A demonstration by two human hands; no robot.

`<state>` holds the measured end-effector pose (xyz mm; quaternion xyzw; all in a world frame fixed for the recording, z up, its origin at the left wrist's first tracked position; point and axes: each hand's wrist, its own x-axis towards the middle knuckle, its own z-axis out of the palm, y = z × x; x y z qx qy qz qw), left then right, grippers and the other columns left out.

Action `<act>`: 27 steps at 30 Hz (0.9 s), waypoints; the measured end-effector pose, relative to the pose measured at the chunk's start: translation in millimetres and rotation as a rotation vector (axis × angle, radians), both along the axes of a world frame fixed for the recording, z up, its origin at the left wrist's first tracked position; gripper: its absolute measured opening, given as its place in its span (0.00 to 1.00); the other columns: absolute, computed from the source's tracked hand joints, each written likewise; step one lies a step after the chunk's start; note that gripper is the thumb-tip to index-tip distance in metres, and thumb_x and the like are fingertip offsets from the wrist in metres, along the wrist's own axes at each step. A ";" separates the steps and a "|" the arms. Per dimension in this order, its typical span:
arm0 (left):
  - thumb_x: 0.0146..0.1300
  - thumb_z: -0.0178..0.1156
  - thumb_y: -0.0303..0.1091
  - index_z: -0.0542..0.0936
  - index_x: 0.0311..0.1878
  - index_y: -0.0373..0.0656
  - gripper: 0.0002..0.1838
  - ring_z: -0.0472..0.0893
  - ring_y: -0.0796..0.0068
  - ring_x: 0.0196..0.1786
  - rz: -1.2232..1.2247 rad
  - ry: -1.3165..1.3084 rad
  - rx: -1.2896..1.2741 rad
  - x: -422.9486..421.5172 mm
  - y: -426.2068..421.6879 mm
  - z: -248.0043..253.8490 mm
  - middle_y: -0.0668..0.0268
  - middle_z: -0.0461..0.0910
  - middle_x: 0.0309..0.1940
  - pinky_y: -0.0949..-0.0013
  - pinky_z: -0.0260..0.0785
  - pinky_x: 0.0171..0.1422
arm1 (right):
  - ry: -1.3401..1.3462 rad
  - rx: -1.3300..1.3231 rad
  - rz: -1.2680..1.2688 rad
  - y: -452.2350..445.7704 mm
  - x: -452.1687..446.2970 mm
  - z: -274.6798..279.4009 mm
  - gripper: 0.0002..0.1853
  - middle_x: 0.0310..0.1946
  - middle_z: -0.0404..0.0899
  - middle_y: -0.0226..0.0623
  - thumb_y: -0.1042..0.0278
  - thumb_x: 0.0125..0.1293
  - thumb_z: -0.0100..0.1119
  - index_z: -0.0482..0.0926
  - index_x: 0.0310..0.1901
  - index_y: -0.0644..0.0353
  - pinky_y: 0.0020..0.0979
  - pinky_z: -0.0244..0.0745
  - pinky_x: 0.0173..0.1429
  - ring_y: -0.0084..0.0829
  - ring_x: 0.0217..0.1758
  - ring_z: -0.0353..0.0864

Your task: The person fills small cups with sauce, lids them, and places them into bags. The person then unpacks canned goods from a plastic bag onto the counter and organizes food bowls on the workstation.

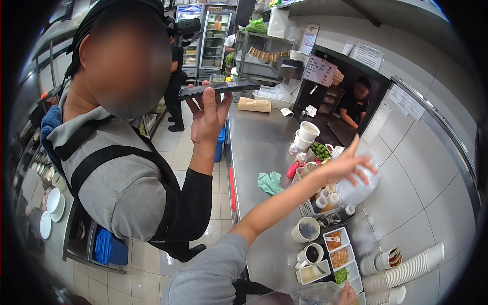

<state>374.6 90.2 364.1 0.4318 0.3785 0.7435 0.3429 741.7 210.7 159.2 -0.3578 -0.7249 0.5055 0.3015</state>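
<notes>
My left hand reaches out over the counter on a bare forearm, fingers spread and holding nothing. Below it are squeeze bottles in a white basket, and a clear plastic bag lies just behind it. At the bottom edge, my right hand is partly cut off, its fingers closed at the side of a crumpled clear plastic piece. Close by stand white trays with chopped green onion and brown toppings, plus a cup of dark sauce.
To the left a co-worker holds a phone level. Stacked paper cups lean by the tiled wall. Green limes, a green cloth and white tubs sit on the steel counter. Another person appears through the hatch.
</notes>
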 end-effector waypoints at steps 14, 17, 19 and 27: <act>0.61 0.57 0.37 0.76 0.46 0.38 0.15 0.74 0.66 0.48 -0.379 0.461 -0.100 206.9 36.0 -294.5 0.60 0.76 0.40 0.65 0.64 0.55 | -0.033 0.066 0.029 15.6 3.7 -14.7 0.18 0.17 0.61 0.25 0.63 0.69 0.50 0.67 0.20 0.59 0.27 0.54 0.25 0.19 0.23 0.56; 0.62 0.56 0.37 0.76 0.45 0.38 0.14 0.73 0.68 0.46 -0.352 0.383 -0.103 214.7 42.2 -308.3 0.61 0.76 0.39 0.66 0.64 0.53 | -0.052 0.243 -0.017 12.4 0.9 -16.5 0.18 0.17 0.60 0.26 0.64 0.68 0.51 0.66 0.21 0.61 0.28 0.54 0.26 0.20 0.23 0.56; 0.62 0.55 0.38 0.76 0.44 0.38 0.13 0.73 0.70 0.45 -0.339 0.341 -0.106 218.5 43.7 -313.4 0.63 0.75 0.38 0.67 0.64 0.51 | -0.030 0.265 0.093 22.2 6.3 -31.8 0.17 0.17 0.61 0.26 0.65 0.67 0.52 0.67 0.22 0.64 0.28 0.55 0.26 0.21 0.23 0.57; 0.65 0.53 0.40 0.76 0.39 0.39 0.12 0.71 0.76 0.40 -0.340 0.227 -0.111 231.6 47.9 -327.3 0.68 0.75 0.34 0.71 0.63 0.46 | -0.642 0.974 0.390 -25.8 5.5 16.5 0.13 0.46 0.76 0.49 0.63 0.65 0.49 0.79 0.44 0.60 0.48 0.54 0.63 0.46 0.52 0.72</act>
